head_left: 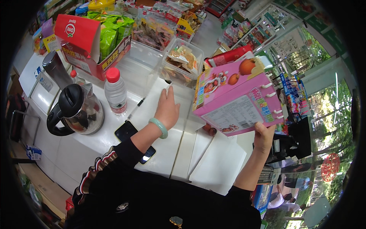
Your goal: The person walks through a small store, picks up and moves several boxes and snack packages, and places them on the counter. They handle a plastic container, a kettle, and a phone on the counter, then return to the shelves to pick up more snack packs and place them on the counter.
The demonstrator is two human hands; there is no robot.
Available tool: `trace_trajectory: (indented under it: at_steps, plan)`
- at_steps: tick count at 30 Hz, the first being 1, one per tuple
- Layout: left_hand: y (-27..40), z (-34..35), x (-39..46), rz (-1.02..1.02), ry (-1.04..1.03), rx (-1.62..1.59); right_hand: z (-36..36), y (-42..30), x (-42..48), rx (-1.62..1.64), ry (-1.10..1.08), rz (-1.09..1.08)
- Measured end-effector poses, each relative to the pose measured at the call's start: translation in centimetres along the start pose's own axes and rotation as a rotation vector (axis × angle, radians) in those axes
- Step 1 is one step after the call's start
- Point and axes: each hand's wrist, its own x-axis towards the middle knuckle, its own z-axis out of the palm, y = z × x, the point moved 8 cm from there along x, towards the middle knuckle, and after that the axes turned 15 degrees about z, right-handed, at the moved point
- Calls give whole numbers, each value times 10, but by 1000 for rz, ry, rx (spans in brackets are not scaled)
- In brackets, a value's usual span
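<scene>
My right hand (263, 137) grips the lower right corner of a pink cardboard box (228, 106), thumb on its printed panel. The box is tilted, with fruit pictures and a cartoon figure on it, and white curved prongs stick out along its right edge. My left hand (168, 110), a pale green bangle (159, 128) on its wrist, reaches over the white counter (160, 156). It holds nothing; its fingers point at a small dark spot (168, 82) by a clear plastic bin of wrapped snacks (183, 61). Whether the fingertips touch the surface I cannot tell.
Left of my left hand are a phone (125, 131), a pen (135, 108), a water bottle (115, 93) and a glass kettle (78, 110). Behind stands a red carton of green snack bags (94, 51). Small round brown things (211, 130) lie below the pink box.
</scene>
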Motion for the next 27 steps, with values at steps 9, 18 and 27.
trace_trajectory:
  at_steps: [9, 18, 27]
  plan:
    - [-23, -18, 58, 177, 109, -25, 37, 29, 9, -29, -84, 85]
    - [-65, 18, 64, -89, -104, -197, 55, 39, 21, -54, -29, 4]
    - [-51, 14, 34, -140, -23, -241, 51, 44, 20, -41, -23, 46]
